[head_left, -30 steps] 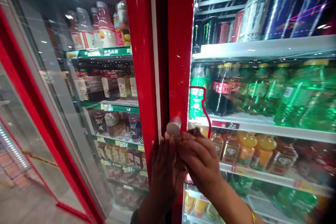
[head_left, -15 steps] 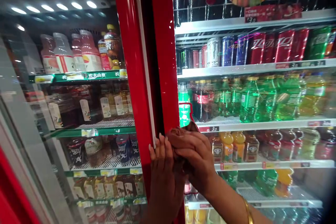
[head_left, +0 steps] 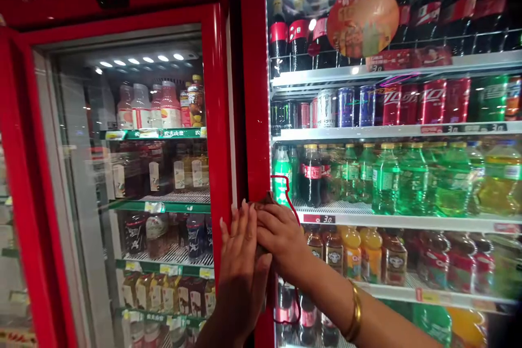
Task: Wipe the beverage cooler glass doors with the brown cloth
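Observation:
My left hand (head_left: 240,261) lies flat with fingers stretched out on the red edge of the left cooler door (head_left: 216,119). Beside it, touching it, my right hand (head_left: 281,236) is closed over a brown crumpled cloth (head_left: 267,199) and presses it against the red frame of the right cooler (head_left: 255,92), at about the height of the green-bottle shelf. On my right wrist is a gold bangle (head_left: 354,312). What lies under the cloth is hidden.
The left cooler's glass (head_left: 134,185) shows shelves of bottled teas and cans. The right cooler holds cola bottles (head_left: 299,38) on top, then cans (head_left: 367,104), green soda bottles (head_left: 408,176) and orange drinks (head_left: 367,247). A round promo sign (head_left: 362,20) hangs high.
The left glass door has swung in against the frame. My right hand and cloth now cover the silver knob seen earlier. The view has pulled back and tilted upward.

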Tool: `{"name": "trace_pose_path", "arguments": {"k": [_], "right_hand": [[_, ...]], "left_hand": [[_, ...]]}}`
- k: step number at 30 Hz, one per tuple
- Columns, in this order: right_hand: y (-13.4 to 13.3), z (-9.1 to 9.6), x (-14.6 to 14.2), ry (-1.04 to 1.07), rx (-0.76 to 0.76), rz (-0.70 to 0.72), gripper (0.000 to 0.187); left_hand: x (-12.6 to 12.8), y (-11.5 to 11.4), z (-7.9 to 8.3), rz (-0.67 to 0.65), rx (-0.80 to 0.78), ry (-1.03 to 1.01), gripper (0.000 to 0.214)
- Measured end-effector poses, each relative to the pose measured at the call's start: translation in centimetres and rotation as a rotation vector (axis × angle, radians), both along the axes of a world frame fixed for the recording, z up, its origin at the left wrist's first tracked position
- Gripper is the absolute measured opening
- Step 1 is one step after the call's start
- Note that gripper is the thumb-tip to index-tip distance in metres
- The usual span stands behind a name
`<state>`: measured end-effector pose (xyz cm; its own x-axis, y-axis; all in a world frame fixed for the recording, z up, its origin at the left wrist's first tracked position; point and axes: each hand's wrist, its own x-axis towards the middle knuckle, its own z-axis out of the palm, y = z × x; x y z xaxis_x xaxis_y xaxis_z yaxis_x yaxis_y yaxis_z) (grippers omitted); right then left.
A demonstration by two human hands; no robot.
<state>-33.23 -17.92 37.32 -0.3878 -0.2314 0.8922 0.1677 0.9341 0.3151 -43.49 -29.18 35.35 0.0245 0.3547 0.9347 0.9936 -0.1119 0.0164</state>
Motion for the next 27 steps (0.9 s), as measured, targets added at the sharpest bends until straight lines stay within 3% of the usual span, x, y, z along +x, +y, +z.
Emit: {"name": "trace_pose_path", "arguments": {"k": [3, 5, 7, 9, 11, 13, 16, 18, 21, 23, 25, 27], "right_hand": [[1.0, 0.5, 0.6, -0.138, 0.109, 0.069, 0.017], [2.0, 2.2, 1.0, -0.231, 0.219, 0.068, 0.013], [3.0, 5.3, 1.1, -0.240, 0.251, 0.011, 0.016], [3.6, 8.7, 1.2, -0.168, 0.181, -0.054, 0.024], [3.8, 10.6, 1.3, -0.109, 0.121, -0.098, 0.029], [4.0, 10.3, 1.5, -0.112, 0.145, -0.100, 0.027], [4.5, 8.7, 1.5, -0.216, 0.322, -0.059, 0.019], [4.9, 9.3, 1.4, -0.255, 0.456, -0.054, 0.018], [5.3, 13.6, 1.2, -0.169, 0.530, -0.098, 0.023], [5.3, 16.6, 1.0, -0.030, 0.395, -0.175, 0.028], [5.4, 18.4, 0.8, 0.065, 0.280, -0.220, 0.033], [5.7, 19.2, 0.7, -0.010, 0.354, -0.189, 0.032]], "left_hand": [[0.6, 0.6, -1.0, 0.058, 0.026, 0.054, 0.065], [0.7, 1.3, -0.8, 0.086, 0.045, 0.072, 0.067], [0.7, 2.0, 0.7, 0.090, 0.052, 0.095, 0.070], [0.6, 2.6, 3.1, 0.088, 0.035, 0.117, 0.073], [0.3, 3.1, 5.1, 0.100, 0.020, 0.121, 0.074], [0.0, 3.5, 5.9, 0.108, 0.017, 0.122, 0.075], [-0.7, 4.3, 5.6, 0.087, -0.007, 0.117, 0.073], [-1.0, 5.0, 6.1, 0.055, 0.006, 0.098, 0.072], [-1.1, 5.6, 9.2, 0.005, 0.088, 0.081, 0.075], [-1.0, 5.6, 12.0, -0.031, 0.097, 0.122, 0.075], [-1.1, 5.4, 14.4, -0.048, 0.087, 0.159, 0.077], [-1.5, 5.3, 16.2, -0.068, 0.065, 0.205, 0.078]]}}
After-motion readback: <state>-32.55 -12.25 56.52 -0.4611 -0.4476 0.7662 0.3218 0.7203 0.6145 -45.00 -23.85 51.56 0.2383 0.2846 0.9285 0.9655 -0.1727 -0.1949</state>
